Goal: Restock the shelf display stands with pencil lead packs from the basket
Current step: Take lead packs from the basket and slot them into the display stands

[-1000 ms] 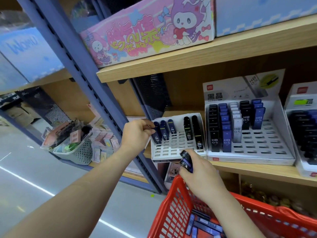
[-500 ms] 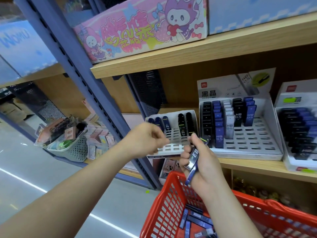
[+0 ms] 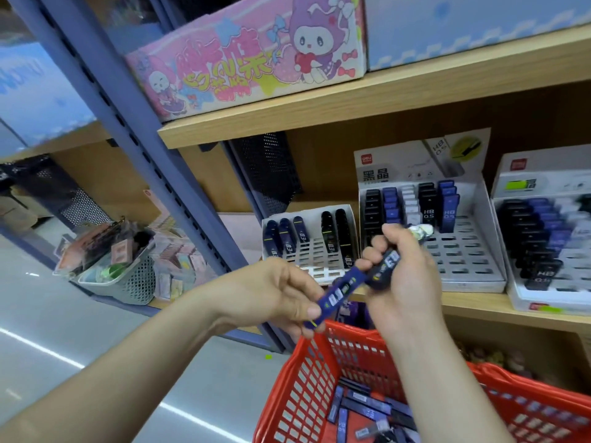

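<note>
A slim blue pencil lead pack (image 3: 343,290) was pinched by the left hand (image 3: 278,292) above a red plastic basket (image 3: 305,366). Dark lead packs (image 3: 385,266) were gripped by the right hand (image 3: 404,279)

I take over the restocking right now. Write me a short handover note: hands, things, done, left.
Left hand: pinches the lower end of a blue plastic lead pack.
Right hand: grips a dark lead pack beside that pack's upper end.
Red plastic basket: more loose packs inside.
Small white slotted stand: back row partly filled, front slots empty.
Left: slot the held packs, then the basket's.
</note>
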A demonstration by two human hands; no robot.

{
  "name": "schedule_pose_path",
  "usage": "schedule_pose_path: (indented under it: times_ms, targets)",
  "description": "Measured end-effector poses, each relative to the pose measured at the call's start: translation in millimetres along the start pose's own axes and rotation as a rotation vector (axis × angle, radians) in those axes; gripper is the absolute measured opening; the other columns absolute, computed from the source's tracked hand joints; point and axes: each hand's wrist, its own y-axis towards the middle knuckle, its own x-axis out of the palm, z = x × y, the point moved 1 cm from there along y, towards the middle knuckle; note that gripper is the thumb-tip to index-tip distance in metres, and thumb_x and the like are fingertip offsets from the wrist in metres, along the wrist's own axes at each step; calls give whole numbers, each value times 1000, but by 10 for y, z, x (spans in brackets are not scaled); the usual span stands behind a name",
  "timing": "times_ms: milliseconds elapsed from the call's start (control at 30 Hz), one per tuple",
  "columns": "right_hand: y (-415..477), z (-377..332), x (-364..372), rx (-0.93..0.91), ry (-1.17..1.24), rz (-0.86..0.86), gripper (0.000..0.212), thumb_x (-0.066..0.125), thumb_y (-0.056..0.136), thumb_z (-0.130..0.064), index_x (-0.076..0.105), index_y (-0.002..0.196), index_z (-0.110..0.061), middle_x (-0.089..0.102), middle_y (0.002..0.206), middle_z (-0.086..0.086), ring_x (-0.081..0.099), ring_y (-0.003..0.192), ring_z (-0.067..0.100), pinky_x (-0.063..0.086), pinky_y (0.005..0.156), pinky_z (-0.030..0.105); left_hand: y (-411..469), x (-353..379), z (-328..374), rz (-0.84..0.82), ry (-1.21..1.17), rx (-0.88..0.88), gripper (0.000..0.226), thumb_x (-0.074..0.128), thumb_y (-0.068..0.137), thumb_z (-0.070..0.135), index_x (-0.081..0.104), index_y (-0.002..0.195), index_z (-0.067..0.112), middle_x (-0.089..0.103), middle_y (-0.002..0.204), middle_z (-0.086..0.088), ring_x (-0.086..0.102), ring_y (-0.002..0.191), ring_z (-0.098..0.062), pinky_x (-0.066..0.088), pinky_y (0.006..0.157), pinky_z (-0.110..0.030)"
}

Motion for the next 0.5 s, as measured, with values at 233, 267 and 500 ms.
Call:
schedule_pose_path:
  times_ms: [233,267,500]
  targets:
    - [-60,-96,-58,67,-524,-330,16,70,77,-15,62,90,-11,47,61,0,34,41,7,26,36,18,67,-61,-20,129,-367,89,21,64,77,12,65,97,6,72,86,-17,70,70,-19,57,63,-21]
    - [-66,-45,-48,57,-539,-321,15,69,80,-12,63,93,-9,48,60,1,34,41,7,26,37,19,76,-55,-10,130,-340,93,21,64,79,12,65,100,7,71,84,-16,68,68,-17,56,63,-20]
    - [-47,167,-152,-36,-683,-182,11,71,86,-4,60,86,-8,45,52,2,36,41,11,32,40,24,118,-160,-71,450,-214,112,10,68,84,9,71,93,7,68,69,-10,56,56,-10,48,54,-16]
